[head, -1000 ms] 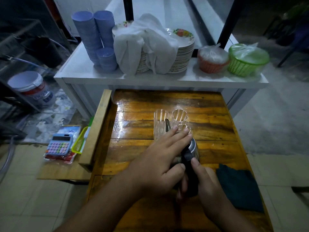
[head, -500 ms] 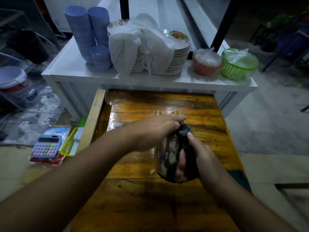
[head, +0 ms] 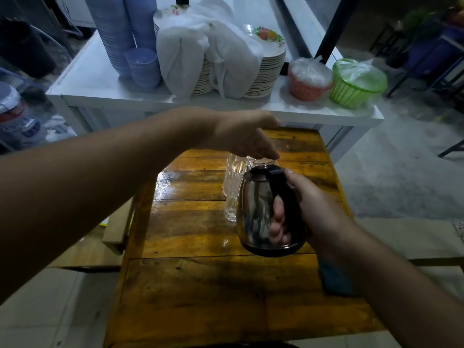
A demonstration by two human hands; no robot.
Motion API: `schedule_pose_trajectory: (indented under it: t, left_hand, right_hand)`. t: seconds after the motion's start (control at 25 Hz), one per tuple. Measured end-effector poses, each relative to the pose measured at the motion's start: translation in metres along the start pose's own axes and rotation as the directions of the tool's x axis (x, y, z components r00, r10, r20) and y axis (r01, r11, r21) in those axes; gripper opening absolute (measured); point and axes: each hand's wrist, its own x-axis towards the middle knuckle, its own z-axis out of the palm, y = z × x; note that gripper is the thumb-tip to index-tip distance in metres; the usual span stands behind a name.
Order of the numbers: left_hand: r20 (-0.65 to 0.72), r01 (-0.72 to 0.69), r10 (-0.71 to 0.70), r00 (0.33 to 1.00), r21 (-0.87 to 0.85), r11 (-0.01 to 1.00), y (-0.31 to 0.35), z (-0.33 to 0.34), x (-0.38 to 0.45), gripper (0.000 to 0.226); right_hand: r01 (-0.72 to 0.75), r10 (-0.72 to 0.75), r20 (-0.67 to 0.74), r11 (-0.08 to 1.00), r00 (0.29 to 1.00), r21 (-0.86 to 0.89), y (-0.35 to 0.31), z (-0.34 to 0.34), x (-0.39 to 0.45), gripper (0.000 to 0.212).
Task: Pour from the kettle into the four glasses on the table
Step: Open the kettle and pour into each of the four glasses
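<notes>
Kettle (head: pixel 263 209) work has barely begun, I judge: going left to right, my left hand (head: pixel 247 139) hovers loose and empty above the glasses (head: pixel 232 187), which look dry so far, while my right hand (head: pixel 311 209) grips the black handle, holding the kettle off the wooden table (head: pixel 190 285) just beside them.

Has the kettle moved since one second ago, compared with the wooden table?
Yes. The kettle, held by the right hand, has been lifted off the wooden table and now hangs beside the glasses.
</notes>
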Motion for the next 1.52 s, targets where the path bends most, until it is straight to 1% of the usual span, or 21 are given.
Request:
schedule_pose_trajectory:
  t: [0.16, 0.52, 0.96, 1.52]
  left_hand:
    - [0.044, 0.028, -0.027, 0.999, -0.013, 1.000, 0.001, -0.009, 0.007, 0.074]
    - [0.024, 0.106, -0.107, 0.994, 0.041, 0.994, 0.014, -0.008, 0.012, 0.071]
    - [0.030, 0.121, -0.123, 0.992, 0.053, 0.991, 0.017, -0.009, 0.020, 0.073]
    - [0.022, 0.086, -0.086, 0.996, 0.025, 0.996, 0.015, -0.013, 0.016, 0.075]
  right_hand:
    - [-0.062, 0.062, 0.004, 0.998, 0.998, -0.002, -0.008, -0.003, 0.001, 0.076]
    - [-0.094, 0.094, 0.000, 0.994, 0.996, -0.047, -0.020, -0.008, 0.005, 0.078]
    - [-0.132, 0.131, -0.010, 0.991, 0.991, -0.036, -0.025, -0.010, 0.006, 0.076]
    - [-0.138, 0.139, 0.010, 0.989, 0.990, -0.044, -0.035, -0.010, 0.004, 0.074]
